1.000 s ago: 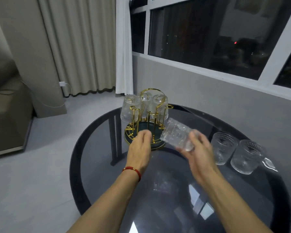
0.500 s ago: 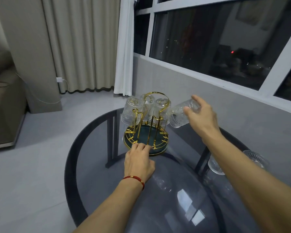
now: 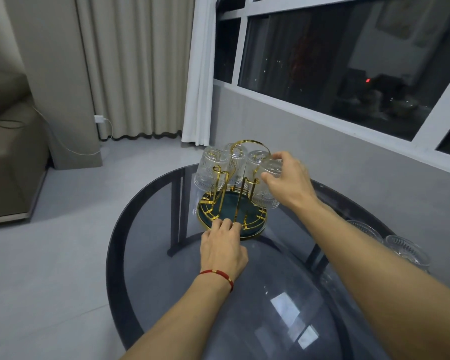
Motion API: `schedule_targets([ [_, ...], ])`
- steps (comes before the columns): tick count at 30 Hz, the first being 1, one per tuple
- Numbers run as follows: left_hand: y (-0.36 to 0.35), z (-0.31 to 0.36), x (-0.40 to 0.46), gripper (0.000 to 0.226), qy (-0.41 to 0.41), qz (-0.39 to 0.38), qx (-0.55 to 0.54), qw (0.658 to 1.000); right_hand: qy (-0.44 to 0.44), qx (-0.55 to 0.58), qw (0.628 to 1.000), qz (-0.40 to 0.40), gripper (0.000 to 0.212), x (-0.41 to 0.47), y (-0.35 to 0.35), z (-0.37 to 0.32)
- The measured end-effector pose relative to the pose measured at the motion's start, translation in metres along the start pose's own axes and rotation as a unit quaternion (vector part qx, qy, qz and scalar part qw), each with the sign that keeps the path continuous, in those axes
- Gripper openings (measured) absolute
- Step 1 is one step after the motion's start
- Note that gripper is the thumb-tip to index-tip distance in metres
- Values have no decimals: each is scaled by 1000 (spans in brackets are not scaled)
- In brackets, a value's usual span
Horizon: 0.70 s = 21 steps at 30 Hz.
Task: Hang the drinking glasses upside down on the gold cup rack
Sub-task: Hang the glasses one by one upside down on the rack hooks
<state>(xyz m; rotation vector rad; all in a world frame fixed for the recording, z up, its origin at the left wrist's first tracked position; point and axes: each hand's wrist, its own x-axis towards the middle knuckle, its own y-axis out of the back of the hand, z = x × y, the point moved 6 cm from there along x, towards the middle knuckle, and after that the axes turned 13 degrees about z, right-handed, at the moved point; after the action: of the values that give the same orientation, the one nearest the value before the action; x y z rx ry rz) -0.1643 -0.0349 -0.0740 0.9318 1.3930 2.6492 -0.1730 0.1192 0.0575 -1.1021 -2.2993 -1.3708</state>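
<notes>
A gold cup rack (image 3: pixel 234 203) stands on a round dark glass table (image 3: pixel 146 245), near its far edge. Three glasses hang upside down on it at the back. The right hand (image 3: pixel 289 183) holds a fourth glass (image 3: pixel 266 188) at the right side of the rack, mouth down, with the fingers wrapped around its top. I think it sits on a gold prong, but the hand hides that part. The left hand (image 3: pixel 222 248) rests on the table, its fingers close together and touching the rack's green base at the front rim. Two more glasses (image 3: pixel 390 245) stand upright on the right side of the table, well apart from the rack
</notes>
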Motion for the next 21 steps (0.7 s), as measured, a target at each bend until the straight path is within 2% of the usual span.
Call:
schedule_targets([
  [9,0,0,2,43,-8,-12,21,1000,61,-40,997,-39,64,-21,-13,10],
  [13,0,8,0,48,-1,-27,51,998,68,8,998,8,58,-54,26,18],
  [16,3,28,-3,51,-55,-18,67,996,72,33,996,37,53,-95,61,35],
  [18,0,51,-9,52,-110,-26,29,993,42,50,997,50,52,-122,80,54],
  [21,-16,94,-31,59,-145,-92,-108,979,-40,96,989,109,48,-151,109,88],
])
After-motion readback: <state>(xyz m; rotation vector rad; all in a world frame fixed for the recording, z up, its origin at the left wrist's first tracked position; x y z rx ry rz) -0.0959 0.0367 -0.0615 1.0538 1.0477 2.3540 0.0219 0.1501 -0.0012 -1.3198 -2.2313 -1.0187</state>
